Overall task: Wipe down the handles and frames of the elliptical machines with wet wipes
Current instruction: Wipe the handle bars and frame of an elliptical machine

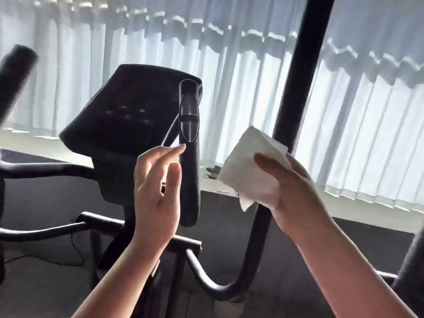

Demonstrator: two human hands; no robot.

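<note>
White curtains (252, 72) hang across the whole back wall, and light shines through them, so the machine in front looks very dark. The elliptical machine (107, 180) stands just in front of the person, close enough for both arms to reach it. Its console (128, 109) tilts up so a rider could read it.

A tall black pole (296, 72) of the frame rises on the right side and bends down low near the floor. A short upright handle (189, 157) with a shiny patch stands in the middle, beside the console.

The right hand (296, 187) holds a white wet wipe (250, 164). The thumb presses on the front of the wipe and the fingers are behind it, so the wipe stays spread and flat, ready to rub. The wipe is up in the air, just beside the tall pole, and I cannot tell if it touches the pole.

The left hand (156, 191) is loose, with straight fingers, and holds nothing. Its fingertips are right at the short handle, maybe to keep it steady, but I cannot tell if they touch.
</note>
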